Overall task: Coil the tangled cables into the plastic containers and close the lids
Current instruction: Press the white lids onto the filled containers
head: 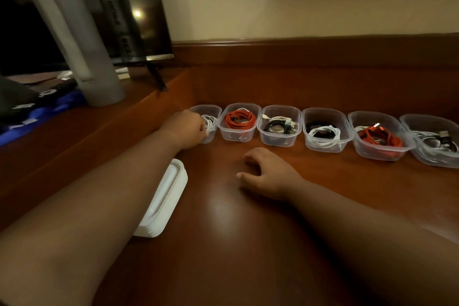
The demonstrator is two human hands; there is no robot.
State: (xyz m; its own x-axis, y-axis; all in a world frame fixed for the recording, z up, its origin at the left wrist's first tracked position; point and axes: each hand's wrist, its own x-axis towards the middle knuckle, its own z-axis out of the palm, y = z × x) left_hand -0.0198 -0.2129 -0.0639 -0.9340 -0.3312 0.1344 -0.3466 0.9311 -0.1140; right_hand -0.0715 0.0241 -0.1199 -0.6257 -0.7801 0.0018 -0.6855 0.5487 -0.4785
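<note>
Six clear tubs (280,125) stand in a row along the back of the desk (248,231), each holding coiled cables, none lidded. We judge the tubs light and thin-walled, apt to slide, best steadied by a side wall; the cables are soft and springy and may uncoil. Our left hand (187,129) sits at the tub at the row's left end (207,122), fingers curled at its white cable (210,123); whether they pinch it we cannot tell. Our right hand (267,172) rests loosely curled in front of the row, holding nothing. White lids (164,199) lie stacked left of it.
</note>
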